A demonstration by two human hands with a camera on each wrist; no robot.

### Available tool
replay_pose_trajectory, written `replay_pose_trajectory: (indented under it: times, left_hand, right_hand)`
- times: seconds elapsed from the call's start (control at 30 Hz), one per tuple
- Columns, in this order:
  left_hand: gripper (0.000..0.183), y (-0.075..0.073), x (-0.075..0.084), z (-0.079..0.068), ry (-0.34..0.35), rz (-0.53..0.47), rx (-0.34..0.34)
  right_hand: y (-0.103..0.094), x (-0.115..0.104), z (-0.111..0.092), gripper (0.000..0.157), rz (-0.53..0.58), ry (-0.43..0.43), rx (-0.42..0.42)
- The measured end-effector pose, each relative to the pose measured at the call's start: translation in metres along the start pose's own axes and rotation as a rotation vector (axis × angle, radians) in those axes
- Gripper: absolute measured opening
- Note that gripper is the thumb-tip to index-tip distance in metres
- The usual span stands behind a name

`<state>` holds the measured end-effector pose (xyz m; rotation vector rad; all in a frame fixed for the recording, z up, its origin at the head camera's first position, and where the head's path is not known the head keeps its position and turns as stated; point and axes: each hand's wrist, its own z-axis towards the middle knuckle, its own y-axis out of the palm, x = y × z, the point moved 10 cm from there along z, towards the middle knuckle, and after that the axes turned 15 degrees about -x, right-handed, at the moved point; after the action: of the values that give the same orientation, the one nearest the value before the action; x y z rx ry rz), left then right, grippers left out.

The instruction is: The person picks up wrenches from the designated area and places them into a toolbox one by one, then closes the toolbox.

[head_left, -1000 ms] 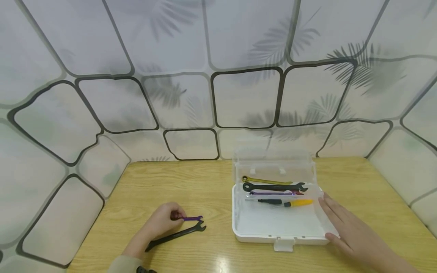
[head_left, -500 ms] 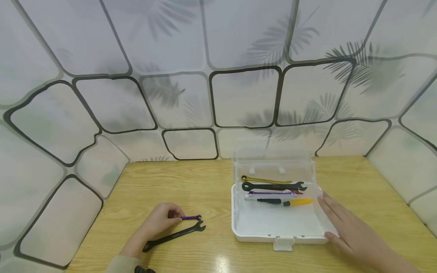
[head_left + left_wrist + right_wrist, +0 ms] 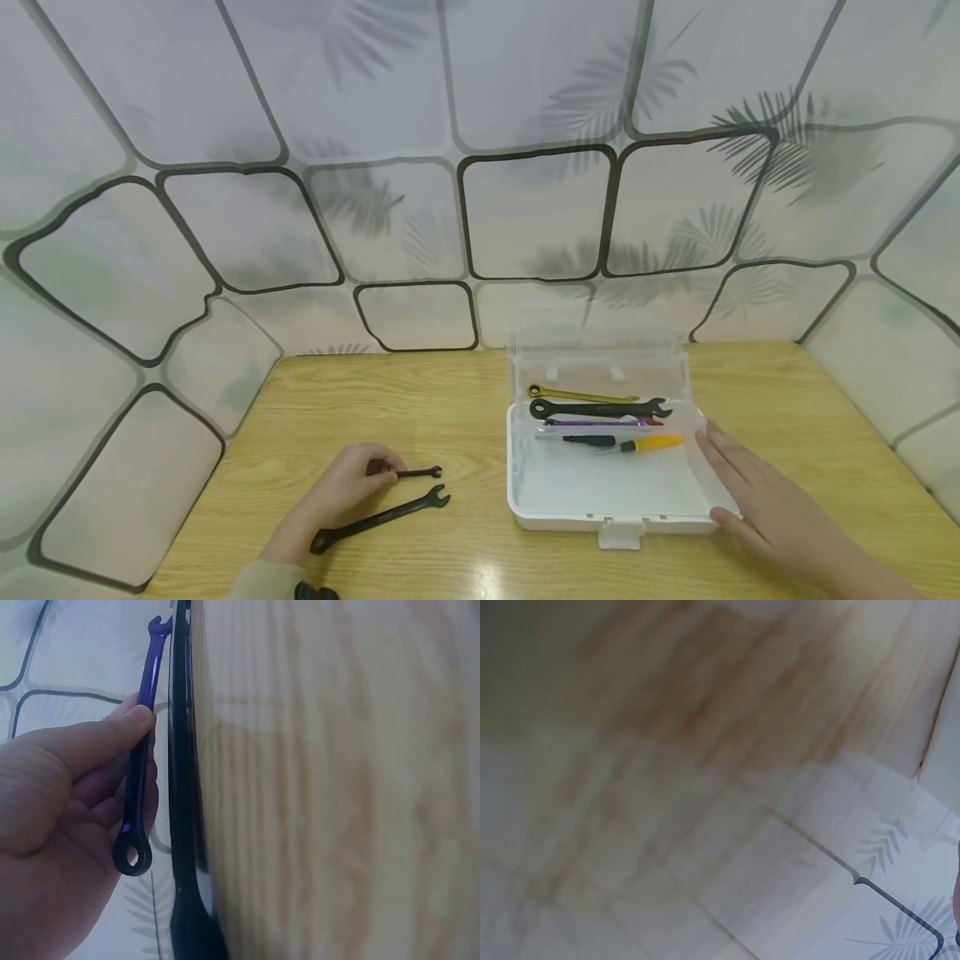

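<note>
My left hand (image 3: 352, 483) pinches a small purple wrench (image 3: 139, 772) between thumb and fingers; its ring end points toward the palm in the left wrist view and its open end sticks out past the fingertips. Just in front of that hand, a larger black wrench (image 3: 382, 521) lies on the table. My right hand (image 3: 772, 508) rests with straight fingers along the right side of a white plastic box (image 3: 611, 492), whose clear lid (image 3: 600, 346) stands raised at the back. In the right wrist view the hand is almost wholly out of frame.
Toward the back of the box lie a yellow wrench (image 3: 581, 394), a black wrench (image 3: 600, 409), a purple wrench (image 3: 592, 422), a black-handled screwdriver (image 3: 592, 440) and a yellow-handled tool (image 3: 652, 443). The wooden table (image 3: 390, 400) ends at patterned fabric walls (image 3: 540, 217).
My left hand has lifted the small purple wrench slightly and turned it, so it looks darker in the head view. The right hand stays against the box.
</note>
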<state>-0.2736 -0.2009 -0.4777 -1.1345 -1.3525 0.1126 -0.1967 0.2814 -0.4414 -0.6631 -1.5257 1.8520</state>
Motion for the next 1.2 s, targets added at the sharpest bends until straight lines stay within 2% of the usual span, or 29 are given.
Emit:
replay_pose_trajectory:
  times: [0.23, 0.7, 0.97, 1.2]
  left_hand:
    - [0.009, -0.008, 0.009, 0.003, 0.009, 0.022, 0.031]
    - [0.013, -0.028, 0.026, 0.011, 0.028, 0.075, 0.091]
    - [0.013, -0.038, 0.046, 0.021, 0.07, 0.114, 0.101]
    - [0.012, -0.045, 0.064, 0.034, 0.073, 0.139, 0.107]
  right_hand:
    - [-0.002, 0.0, 0.0, 0.089, 0.01, -0.02, 0.014]
    - [0.0, -0.001, 0.0, 0.095, -0.017, -0.003, -0.004]
    - [0.0, 0.0, 0.0, 0.097, -0.02, 0.005, -0.008]
    - [0.001, 0.0, 0.001, 0.097, -0.02, 0.01, -0.019]
